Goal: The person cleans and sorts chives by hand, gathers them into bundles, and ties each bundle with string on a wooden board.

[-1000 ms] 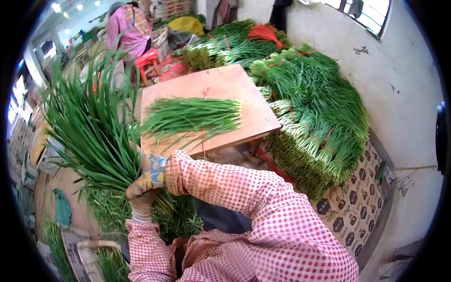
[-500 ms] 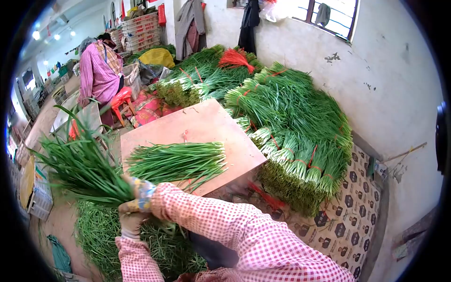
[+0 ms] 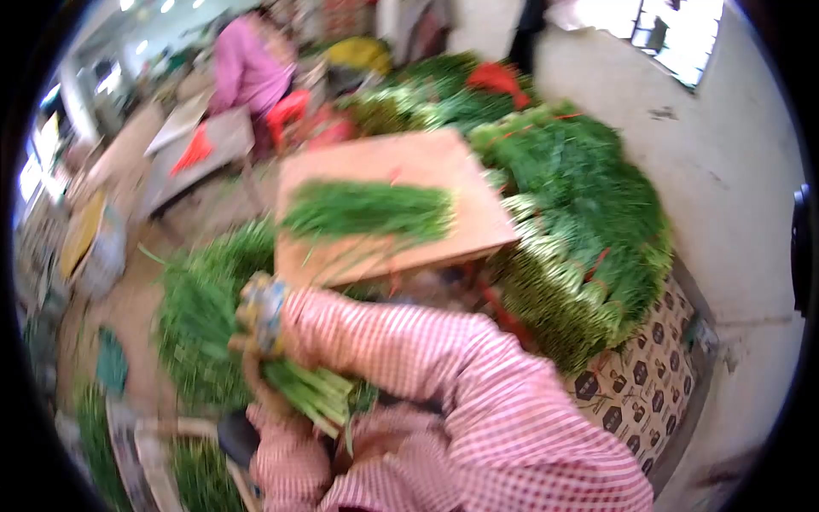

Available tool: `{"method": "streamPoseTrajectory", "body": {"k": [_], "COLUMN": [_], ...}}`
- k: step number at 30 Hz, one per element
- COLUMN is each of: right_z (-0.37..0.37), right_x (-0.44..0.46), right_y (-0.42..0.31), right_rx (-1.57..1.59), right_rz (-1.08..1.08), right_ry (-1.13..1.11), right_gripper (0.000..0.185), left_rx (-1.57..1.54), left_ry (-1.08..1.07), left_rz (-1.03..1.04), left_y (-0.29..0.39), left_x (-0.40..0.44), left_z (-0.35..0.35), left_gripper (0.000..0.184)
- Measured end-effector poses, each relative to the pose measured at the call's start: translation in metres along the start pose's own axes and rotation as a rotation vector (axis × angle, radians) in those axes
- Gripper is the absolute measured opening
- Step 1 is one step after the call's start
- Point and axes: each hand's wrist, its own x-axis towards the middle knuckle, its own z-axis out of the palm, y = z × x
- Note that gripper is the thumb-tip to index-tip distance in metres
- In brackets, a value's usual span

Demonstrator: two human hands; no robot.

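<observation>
A loose bunch of garlic chives (image 3: 309,394) is held low in front of my body, its pale stalk ends pointing towards me at lower right. My right hand (image 3: 263,311), in a patterned blue-and-yellow glove, is closed around the bunch from above. Just below it, my left hand (image 3: 263,382) in a brownish glove wraps the bunch near the stalks; motion blurs its fingers. The leaves run away to the upper left and merge with a green heap (image 3: 192,337) behind. Another bunch of chives (image 3: 367,209) lies flat on the board-topped table (image 3: 341,264).
Tied chive bundles (image 3: 589,196) are piled against the wall at right, with red ties (image 3: 497,81) on top. A co-worker (image 3: 249,64) sits at the back left near a low table (image 3: 192,171). At lower left stands a crate (image 3: 158,427) with greens.
Both hands have brought the held chives down and closer to my body, and the stalk ends now show. My view has tilted down and turned left, with blur.
</observation>
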Motion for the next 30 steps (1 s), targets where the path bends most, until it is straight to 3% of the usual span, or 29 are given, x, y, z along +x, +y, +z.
{"method": "streamPoseTrajectory", "body": {"k": [1, 3, 4, 6, 7, 9, 11, 13, 14, 16, 17, 19, 23, 25, 28, 30], "right_z": [-0.001, 0.026, 0.009, -0.032, -0.033, -0.012, 0.008, 0.041, 0.048, 0.052, 0.049, 0.016, -0.018, 0.002, -0.002, 0.02], "right_x": [0.001, 0.026, 0.021, 0.0, -0.01, -0.035, -0.076, -0.108, -0.12, -0.136, -0.139, -0.142, -0.116, -0.106, -0.116, -0.132], "right_y": [-0.011, -0.008, -0.013, -0.032, -0.034, -0.02, -0.003, 0.012, 0.013, 0.007, 0.003, -0.029, -0.054, -0.052, -0.045, -0.043], "right_rx": [0.105, 0.071, 0.314, 1.11, 1.319, 1.566, 1.537, 1.549, 1.543, 1.352, 1.357, 0.826, 0.551, 0.687, 0.625, 0.717], "right_rz": [0.079, -0.189, -0.093, 0.365, 0.47, 0.459, 0.31, 0.276, 0.265, 0.344, 0.35, -0.128, -0.433, -0.528, -0.391, -0.44], "right_ry": [-0.076, -0.24, -0.347, -0.466, -0.443, -0.343, -0.335, -0.128, -0.141, 0.252, 0.254, 0.486, 0.281, 0.21, 0.092, 0.032], "right_gripper": [0.053, 0.042, 0.047, 0.059, 0.065, 0.063, 0.062, 0.055, 0.055, 0.048, 0.048, 0.045, 0.038, 0.026, 0.019, 0.025], "left_rx": [-0.011, 0.085, 0.123, 0.054, -0.048, -0.185, -0.247, -0.134, -0.117, -0.15, -0.174, -0.144, -0.161, -0.143, -0.126, -0.169], "left_ry": [0.061, 0.139, 0.041, -0.05, -0.069, -0.077, -0.018, 0.062, 0.064, 0.178, 0.242, 0.257, 0.242, 0.238, 0.222, 0.148], "left_rz": [-0.026, 0.171, 0.124, 0.117, 0.18, 0.317, 0.413, 0.41, 0.413, 0.393, 0.376, 0.367, 0.267, 0.285, 0.407, 0.429], "left_y": [0.002, 0.002, 0.017, 0.031, 0.031, 0.049, 0.056, 0.071, 0.074, 0.073, 0.073, 0.069, 0.064, 0.067, 0.075, 0.081], "left_x": [-0.009, -0.022, -0.027, -0.032, -0.03, -0.031, -0.022, -0.021, -0.02, -0.018, -0.018, -0.018, -0.019, -0.021, -0.019, -0.024], "left_z": [0.002, 0.011, 0.022, 0.026, 0.019, 0.015, -0.005, -0.014, -0.015, -0.022, -0.024, -0.028, -0.023, -0.023, -0.024, -0.026], "left_gripper": [0.059, 0.054, 0.053, 0.049, 0.047, 0.041, 0.032, 0.028, 0.025, 0.026, 0.026, 0.025, 0.023, 0.023, 0.022, 0.022]}}
